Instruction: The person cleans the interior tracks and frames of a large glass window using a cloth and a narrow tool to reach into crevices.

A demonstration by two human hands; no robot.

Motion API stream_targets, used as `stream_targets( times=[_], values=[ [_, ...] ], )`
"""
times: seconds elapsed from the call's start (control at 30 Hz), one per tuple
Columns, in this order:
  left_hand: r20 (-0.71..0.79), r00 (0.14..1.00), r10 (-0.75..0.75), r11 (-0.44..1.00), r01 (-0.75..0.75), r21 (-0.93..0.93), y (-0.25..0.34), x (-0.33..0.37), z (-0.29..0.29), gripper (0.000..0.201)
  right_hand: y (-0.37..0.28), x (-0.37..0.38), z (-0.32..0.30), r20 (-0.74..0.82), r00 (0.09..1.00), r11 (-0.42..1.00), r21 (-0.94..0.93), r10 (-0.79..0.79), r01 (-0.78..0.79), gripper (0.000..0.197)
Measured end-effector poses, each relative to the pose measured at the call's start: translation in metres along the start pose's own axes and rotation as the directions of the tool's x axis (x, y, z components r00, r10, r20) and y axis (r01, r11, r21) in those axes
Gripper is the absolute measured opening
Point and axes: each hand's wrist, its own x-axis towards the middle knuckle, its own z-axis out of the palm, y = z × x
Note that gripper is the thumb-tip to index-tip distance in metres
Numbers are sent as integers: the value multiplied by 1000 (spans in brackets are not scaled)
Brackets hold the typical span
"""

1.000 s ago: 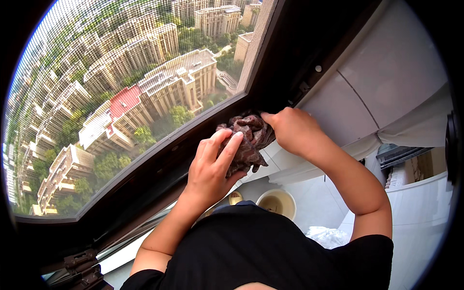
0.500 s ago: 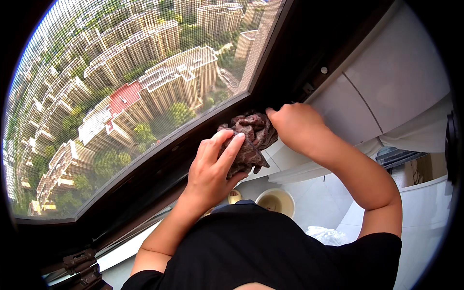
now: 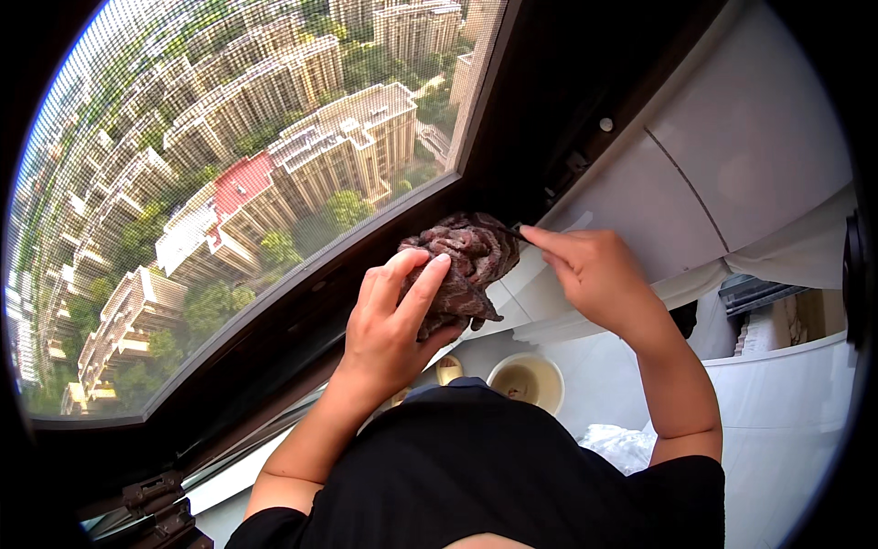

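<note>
A bunched brown-grey rag (image 3: 462, 261) with a reddish tint lies against the dark window frame (image 3: 357, 242) near its lower right corner. My left hand (image 3: 389, 306) grips it, fingers bent over the top and thumb underneath. Right of the rag, my right hand (image 3: 594, 270) is closed with its index finger pointing toward the frame corner. Something thin and dark shows at that fingertip, too small to name. Below the hands, the cloth's ends hang loose.
The window screen (image 3: 274, 210) fills the left, with high-rise buildings far below. White tiled wall (image 3: 759, 137) rises at right. A cream bucket (image 3: 549, 384) stands on the floor beside a yellow slipper (image 3: 448, 368). Crumpled clear plastic (image 3: 617, 446) lies nearby. Dark hinges (image 3: 154, 494) sit lower left.
My right hand has drawn back from the frame corner, to the right and lower, and its index finger is now straighter. The left hand and rag have shifted slightly left.
</note>
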Motion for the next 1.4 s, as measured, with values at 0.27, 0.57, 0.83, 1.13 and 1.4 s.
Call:
stream_targets(
  times=[0.27, 0.57, 0.83, 1.13, 1.4],
  values=[
    [-9, 1000, -4, 1000, 4, 12, 2, -1, 1, 77, -24, 8, 13, 137, 990, 944, -322, -29, 72, 36],
    [72, 997, 14, 999, -11, -32, 5, 6, -5, 77, -16, 8, 12, 59, 996, 920, -391, 64, -36, 37],
    [179, 983, -41, 983, 7, 186, 23, 27, 14, 81, 20, -17, 49, -283, 955, 969, -197, 89, -149, 42],
    [332, 936, -118, 881, -56, 470, 25, 70, 42, 84, 21, -36, 66, -523, 826, 903, 427, 211, 40, 32],
    [512, 800, -311, 830, -34, 557, 29, 105, 53, 88, 27, -49, 77, -497, 817, 778, 620, 292, 99, 29]
  ],
)
